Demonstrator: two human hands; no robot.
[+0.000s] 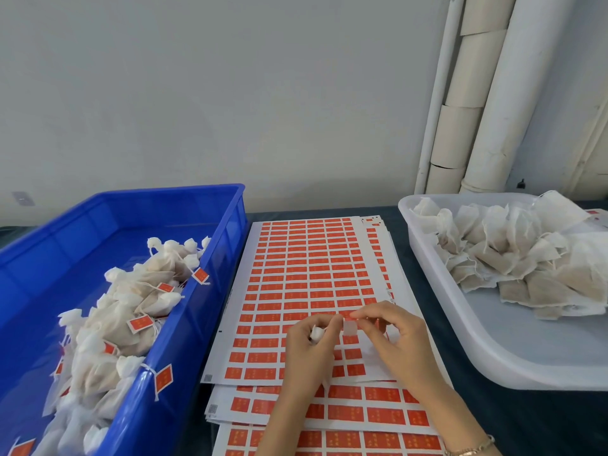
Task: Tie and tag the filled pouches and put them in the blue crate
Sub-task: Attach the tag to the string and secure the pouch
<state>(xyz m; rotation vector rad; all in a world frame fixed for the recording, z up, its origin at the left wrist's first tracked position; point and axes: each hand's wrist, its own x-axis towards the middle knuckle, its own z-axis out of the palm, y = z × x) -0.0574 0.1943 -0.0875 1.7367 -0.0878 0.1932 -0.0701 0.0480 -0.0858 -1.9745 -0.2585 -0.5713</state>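
My left hand [307, 350] grips a small white pouch [316, 333] over the sticker sheet; only the pouch's gathered top shows past my fingers. My right hand [393, 340] pinches a small pale sticker tag [349, 326] between thumb and forefinger, right beside the left hand's fingertips. The blue crate [184, 327] at the left holds a pile of tied pouches with orange tags [141, 323]. A white tray [487, 343] at the right holds several untied filled pouches [513, 261].
Sheets of orange stickers [309, 278] lie stacked in the middle of the dark table [539, 419], between crate and tray. One tag [163, 378] hangs over the crate's near rim. White pipes [500, 93] stand against the wall at the back right.
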